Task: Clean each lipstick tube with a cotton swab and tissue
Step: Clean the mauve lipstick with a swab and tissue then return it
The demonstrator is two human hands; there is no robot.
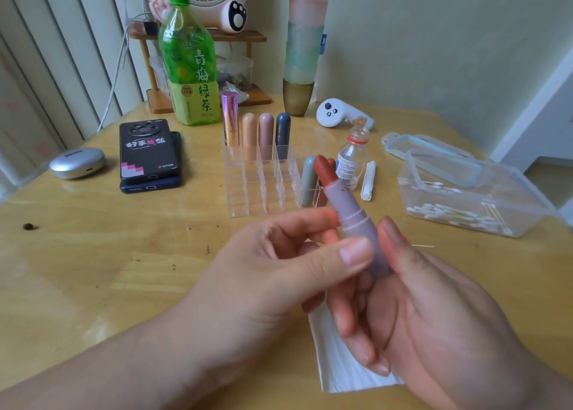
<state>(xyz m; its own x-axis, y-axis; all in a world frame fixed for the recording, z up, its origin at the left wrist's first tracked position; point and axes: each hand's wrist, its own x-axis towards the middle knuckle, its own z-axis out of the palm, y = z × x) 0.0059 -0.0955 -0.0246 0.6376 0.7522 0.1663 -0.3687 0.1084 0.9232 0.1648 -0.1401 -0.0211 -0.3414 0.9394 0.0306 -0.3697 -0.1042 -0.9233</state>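
Left hand: the left hand (279, 270) pinches the lipstick tube (356, 220) at mid-barrel between thumb and forefinger. The other fingers are loosely bent behind it, which probably steadies or turns the barrel.
Right hand: the right hand (434, 310) grips the tube's lower end, thumb lying up along the barrel and fingers curled under the base. This looks like the hold for twisting or bracing it.
Lipstick tube: held off the table between both hands, uncapped, leaning toward 11 o'clock. The red bullet (324, 171) is wound out, and red specks on the lilac collar are likely the mess to be wiped.
Swab stick: a thin stick (423, 246) shows at 3 o'clock of the right thumb. I cannot tell whether the hand holds it.
Tissue: the folded tissue (347, 369) lies on the table (93, 270) under the right hand, at 6 o'clock of the tube, handy for wiping and for catching smears.
Organiser: a clear organiser (260, 192) stands at 12 o'clock. Four capped lipsticks (266, 134) stand in its back row and a grey tube (308, 180) in its front right corner.
Supplies: a small bottle (352, 158) stands at 1 o'clock. The open box of cotton swabs (459, 202) is at 2 o'clock, within the right hand's reach.
Far side: two stacked phones (148, 155) lie at 10 o'clock and a green tea bottle (187, 65) stands at 11 o'clock.
Stage: judged as inspection or cleaning of this tube.
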